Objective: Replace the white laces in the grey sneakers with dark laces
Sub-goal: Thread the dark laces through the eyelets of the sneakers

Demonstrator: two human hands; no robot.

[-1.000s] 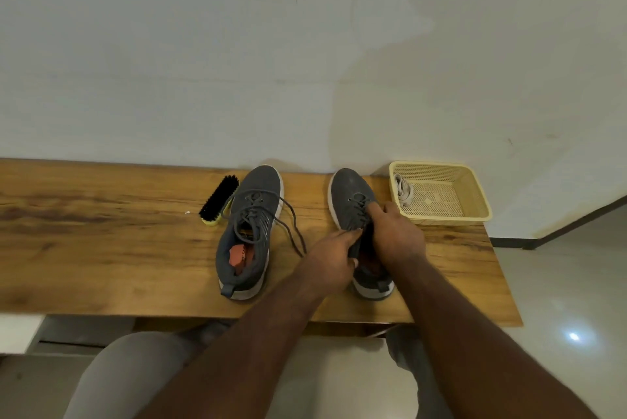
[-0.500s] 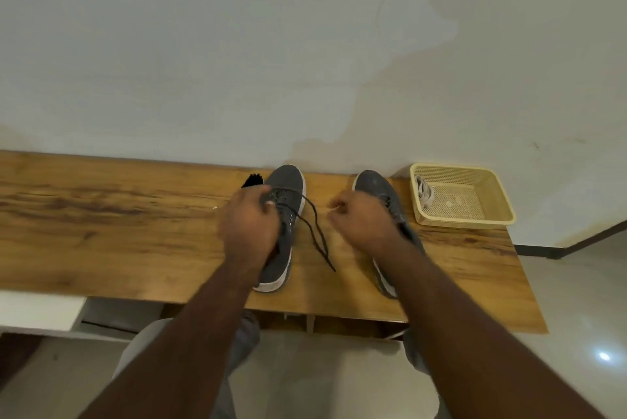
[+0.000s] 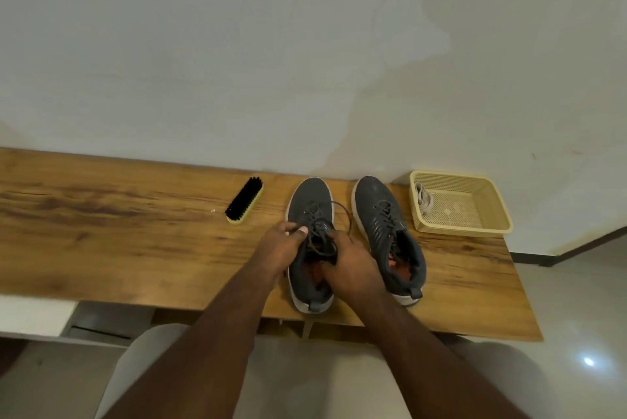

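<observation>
Table (image 3: 118, 235) — wooden top, set against a pale wall; its near edge runs across the lower middle of the view.

Left sneaker (image 3: 310, 196) — grey knit upper, white sole, toe toward the wall, heel close to the near edge of the table. Threaded with dark laces (image 3: 320, 235), which bunch loosely over the tongue; one loose end loops out to the right, onto the wood between the two shoes. Reddish lining shows inside the opening.

Right sneaker (image 3: 380, 211) — same make, just beside the first and slightly angled, heel swung to the right. Dark lacing runs up its front; no hand touches it.

Left hand (image 3: 280, 249) — at the left flank of the left sneaker, fingers curled, thumb and fingertips pinching the lace beside the upper eyelets.

Right hand (image 3: 353, 269) — over the opening of the same shoe, fingers curled round the bunched lace at the tongue, back of the hand toward the camera.

Basket (image 3: 492, 211) — pale yellow perforated plastic, at the far right of the table, near the right sneaker but apart from it. White laces (image 3: 424, 201) lie crumpled in its left end.

Shoe brush (image 3: 245, 199) — black bristles, yellow back, lying at an angle to the left of the sneakers, apart from them.

Person — both bare forearms reach in from the near side; light trousers show below the table edge.
</observation>
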